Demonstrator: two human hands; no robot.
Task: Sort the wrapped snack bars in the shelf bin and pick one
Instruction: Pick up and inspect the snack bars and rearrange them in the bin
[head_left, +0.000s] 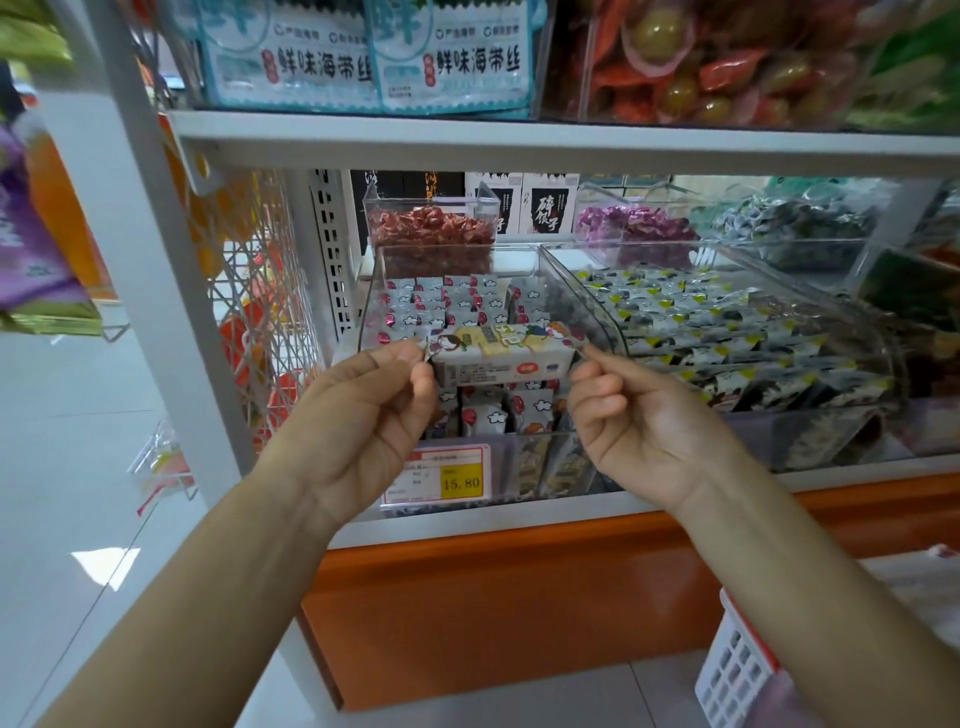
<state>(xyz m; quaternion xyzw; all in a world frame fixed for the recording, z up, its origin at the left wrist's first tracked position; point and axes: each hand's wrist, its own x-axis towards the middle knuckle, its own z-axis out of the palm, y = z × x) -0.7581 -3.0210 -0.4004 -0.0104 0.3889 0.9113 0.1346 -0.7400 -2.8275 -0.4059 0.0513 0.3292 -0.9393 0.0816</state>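
A wrapped snack bar (501, 353), white and yellow with cartoon figures, is held level in front of the clear shelf bin (374, 291). My left hand (363, 410) pinches its left wrapper end between thumb and forefinger. At the other wrapper end, my right hand (639, 415) pinches in the same way. Inside the bin, several more wrapped bars (447, 306) with red dots and cloud prints stand in rows behind and below the held bar.
A second clear bin (587, 270) of dark and yellow packets sits to the right. Bins of red (431, 228) and purple (634, 223) sweets stand behind. A price tag (436, 480) reading 15.80 hangs on the shelf edge. A white basket (737, 670) is at lower right.
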